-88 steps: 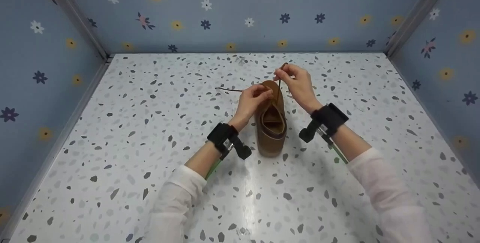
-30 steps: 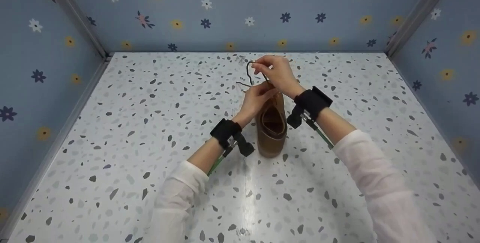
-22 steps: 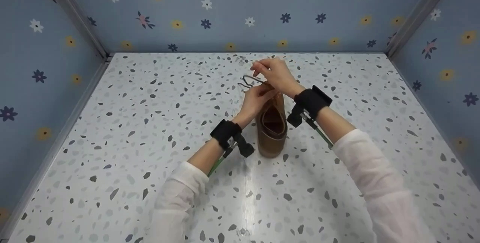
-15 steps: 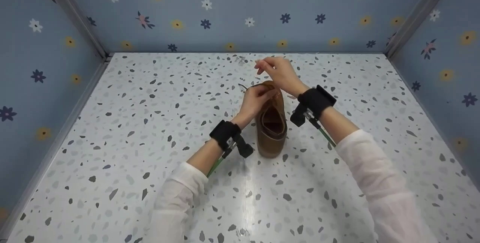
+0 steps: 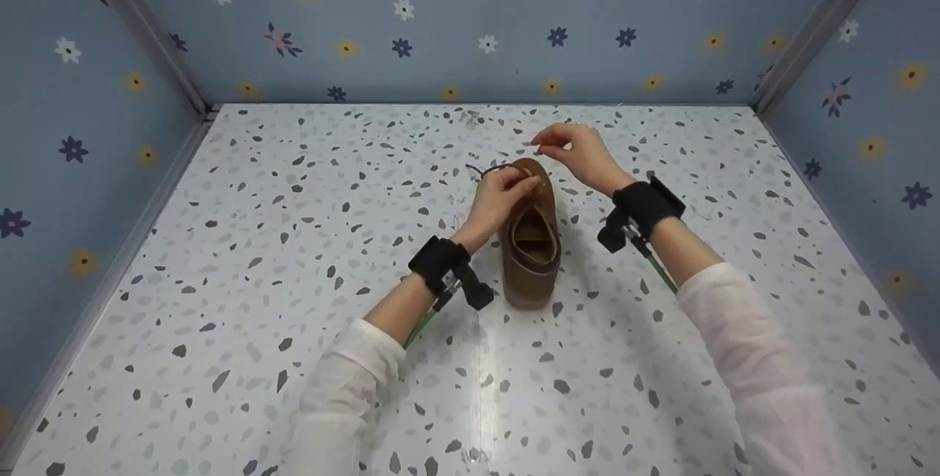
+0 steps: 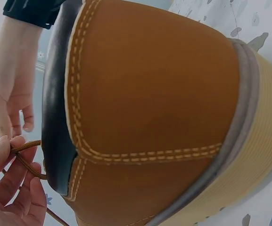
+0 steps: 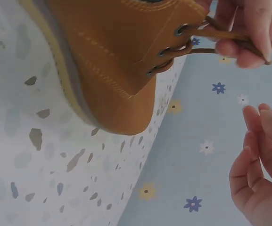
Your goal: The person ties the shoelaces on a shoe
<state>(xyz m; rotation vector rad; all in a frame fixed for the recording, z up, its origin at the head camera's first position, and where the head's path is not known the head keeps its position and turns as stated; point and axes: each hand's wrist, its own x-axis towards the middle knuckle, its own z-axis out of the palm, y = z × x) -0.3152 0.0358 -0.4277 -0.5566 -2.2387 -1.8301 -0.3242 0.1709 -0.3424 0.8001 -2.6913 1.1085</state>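
Note:
A brown ankle boot (image 5: 530, 289) stands upright on the speckled table, its toe toward the back wall. Over its front, my left hand (image 5: 496, 204) pinches the brown shoelace (image 7: 223, 34) between thumb and fingertips, where the strands cross. A lace end sticks out to the left of that hand. The lace runs through dark eyelets, seen in the right wrist view. My right hand (image 5: 587, 160) hovers to the right of the toe, fingers loosely bent, holding nothing. In the left wrist view, the boot's side (image 6: 154, 84) hides part of the lace.
Blue flowered panels (image 5: 470, 20) close off the back and both sides. The white speckled table (image 5: 257, 278) spreads around the boot. Black straps with small cameras sit on both wrists, with green cables along the forearms.
My right hand carried its lace strand leftward over the left hand, let go of it, then drew back right. The looped strand has dropped. My left hand keeps its pinch near the boot.

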